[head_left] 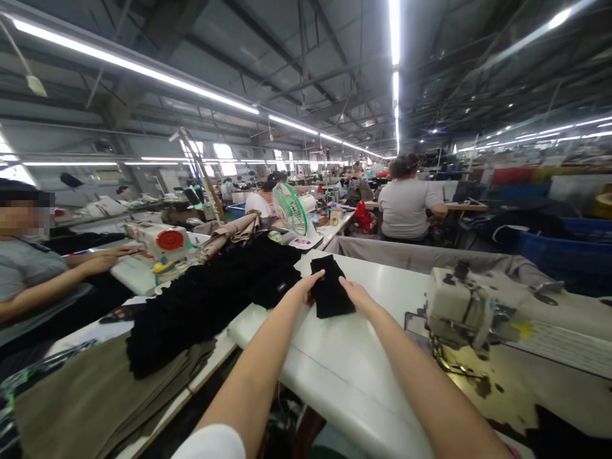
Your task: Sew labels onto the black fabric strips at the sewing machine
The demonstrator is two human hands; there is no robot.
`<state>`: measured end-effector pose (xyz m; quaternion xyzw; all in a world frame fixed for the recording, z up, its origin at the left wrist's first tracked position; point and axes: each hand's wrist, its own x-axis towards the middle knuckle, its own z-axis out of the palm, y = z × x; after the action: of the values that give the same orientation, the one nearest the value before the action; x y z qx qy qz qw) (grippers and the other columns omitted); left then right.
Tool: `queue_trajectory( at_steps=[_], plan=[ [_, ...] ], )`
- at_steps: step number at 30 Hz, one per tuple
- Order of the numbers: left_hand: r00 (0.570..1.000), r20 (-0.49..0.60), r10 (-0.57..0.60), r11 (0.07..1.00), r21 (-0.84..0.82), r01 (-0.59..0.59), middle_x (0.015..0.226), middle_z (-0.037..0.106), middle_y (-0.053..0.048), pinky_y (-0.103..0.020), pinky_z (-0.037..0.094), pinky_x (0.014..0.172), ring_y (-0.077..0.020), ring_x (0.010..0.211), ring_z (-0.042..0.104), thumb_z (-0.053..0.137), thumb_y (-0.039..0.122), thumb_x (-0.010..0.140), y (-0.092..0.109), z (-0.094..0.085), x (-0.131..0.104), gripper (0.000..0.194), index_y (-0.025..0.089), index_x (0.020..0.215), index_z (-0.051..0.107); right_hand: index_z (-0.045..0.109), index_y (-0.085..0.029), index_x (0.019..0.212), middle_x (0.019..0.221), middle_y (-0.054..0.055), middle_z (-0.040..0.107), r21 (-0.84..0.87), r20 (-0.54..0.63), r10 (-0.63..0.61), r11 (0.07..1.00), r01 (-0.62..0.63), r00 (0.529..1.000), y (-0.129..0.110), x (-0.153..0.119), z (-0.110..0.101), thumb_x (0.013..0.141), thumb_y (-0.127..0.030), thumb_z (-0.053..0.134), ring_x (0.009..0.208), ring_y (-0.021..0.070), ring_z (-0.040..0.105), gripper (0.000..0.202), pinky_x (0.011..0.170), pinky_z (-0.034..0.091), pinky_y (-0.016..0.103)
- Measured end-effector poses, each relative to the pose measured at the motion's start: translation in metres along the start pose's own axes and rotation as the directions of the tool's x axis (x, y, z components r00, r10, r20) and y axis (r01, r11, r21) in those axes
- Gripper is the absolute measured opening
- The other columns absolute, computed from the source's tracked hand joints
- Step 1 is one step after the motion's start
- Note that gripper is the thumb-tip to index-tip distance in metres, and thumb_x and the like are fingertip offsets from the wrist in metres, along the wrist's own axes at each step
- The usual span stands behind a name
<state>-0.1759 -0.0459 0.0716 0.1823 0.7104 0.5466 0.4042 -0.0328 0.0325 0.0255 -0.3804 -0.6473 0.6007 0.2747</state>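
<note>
Both my arms reach forward over the white table (344, 376). A small stack of black cloth pieces (333, 294) lies near its far edge. My left hand (310, 285) grips the left side of the stack, thumb on top and fingers beneath or behind it. On the opposite side, my right hand (354, 294) holds the right edge, its thumb also on the cloth and its other fingers mostly hidden. Left of the stack, a long heap of black cloth (210, 293) spreads close to my left forearm.
A sewing machine (459, 306) stands at the right. Olive cloth (109, 395) lies at the lower left. A green-rimmed fan (290, 209) stands beyond the table. One person (29, 268) works at the left; another (405, 207) sits ahead, back turned. A blue crate (564, 261) is at the far right.
</note>
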Motion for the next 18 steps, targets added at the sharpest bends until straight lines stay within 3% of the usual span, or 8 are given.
queue_trajectory(
  at_steps=[3, 8, 14, 18],
  plan=[
    [1.000, -0.004, -0.031, 0.997, 0.067, 0.031, 0.084, 0.073, -0.011, -0.035, 0.057, 0.069, -0.0299, 0.088, 0.071, 0.085, 0.055, 0.068, 0.002, 0.002, -0.001, 0.044, 0.020, 0.087, 0.067, 0.061, -0.018, 0.125, 0.127, 0.009, 0.062, 0.056, 0.037, 0.027, 0.998, -0.030, 0.999, 0.009, 0.004, 0.002, 0.098, -0.036, 0.063, 0.107, 0.0234, 0.064, 0.033, 0.090, 0.056, 0.044],
    [0.998, -0.017, 0.065, 0.993, 0.099, -0.063, 0.091, 0.075, -0.011, -0.036, 0.058, 0.079, -0.0307, 0.096, 0.071, 0.089, 0.051, 0.064, 0.000, 0.009, -0.019, 0.048, 0.019, 0.093, 0.067, 0.061, -0.017, 0.124, 0.126, 0.009, 0.062, 0.186, 0.100, 0.054, 0.980, -0.072, 0.994, 0.024, -0.015, -0.006, 0.098, -0.036, 0.063, 0.106, 0.0235, 0.064, 0.033, 0.090, 0.056, 0.045],
    [0.952, -0.059, 0.302, 0.952, 0.073, -0.298, 0.102, 0.074, -0.012, -0.035, 0.056, 0.085, -0.0295, 0.102, 0.069, 0.091, 0.041, 0.064, -0.027, 0.027, -0.078, 0.056, 0.015, 0.104, 0.062, 0.061, -0.022, 0.128, 0.126, 0.009, 0.068, 0.385, 0.132, -0.006, 0.922, -0.045, 0.991, 0.023, -0.062, -0.020, 0.093, -0.057, 0.062, 0.113, 0.0243, 0.065, 0.049, 0.098, 0.053, 0.040],
    [0.913, 0.108, 0.394, 0.917, -0.118, -0.382, 0.105, 0.073, -0.009, -0.032, 0.054, 0.086, -0.0255, 0.101, 0.068, 0.079, 0.054, 0.075, -0.044, 0.024, -0.121, 0.051, 0.017, 0.106, 0.064, 0.061, -0.025, 0.131, 0.124, 0.007, 0.071, 0.473, 0.216, -0.046, 0.879, -0.063, 0.975, 0.023, -0.089, -0.029, 0.088, -0.064, 0.064, 0.114, 0.0250, 0.067, 0.058, 0.099, 0.053, 0.039]
  ],
)
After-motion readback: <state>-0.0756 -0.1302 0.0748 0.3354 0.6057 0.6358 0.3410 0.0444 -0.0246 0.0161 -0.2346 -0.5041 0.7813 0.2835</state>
